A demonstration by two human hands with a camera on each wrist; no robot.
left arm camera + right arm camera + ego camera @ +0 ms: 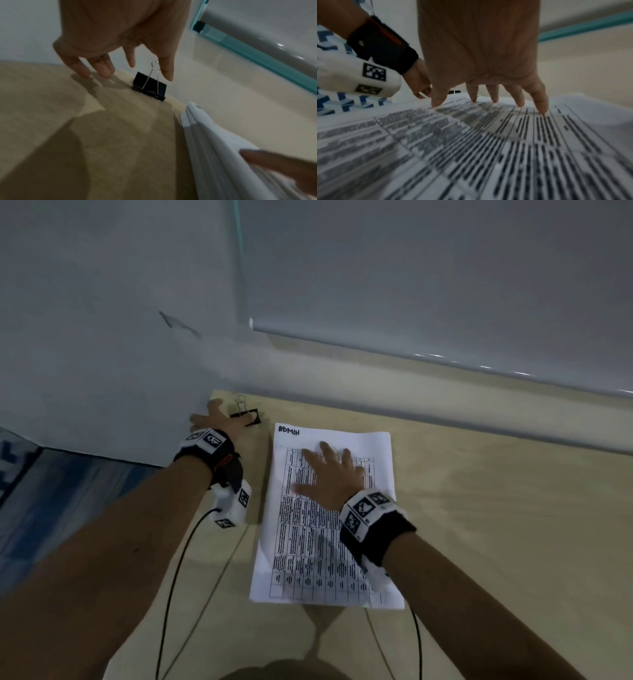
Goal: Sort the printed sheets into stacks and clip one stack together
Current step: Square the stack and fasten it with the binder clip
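The left hand (120,40) hangs open, fingers spread over the black binder clip (149,86) at the table's (479,508) far corner, not yet gripping. The right hand (329,474) presses flat on the sheet stack (325,542) beside it. A clumsy pinch could flick the clip off the edge.

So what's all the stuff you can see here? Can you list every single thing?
binder clip: one, black with silver wire handles, far left corner of the table, under the left hand's spread fingers
stack of printed sheets: one, white with black tables, "ADMIN" handwritten on top, middle of the table
table: one, light wood
wall: grey-white, behind the table
wrist cameras: two, black straps with white tags
left hand: open, reaching over the clip
right hand: flat, fingers pressing on the stack
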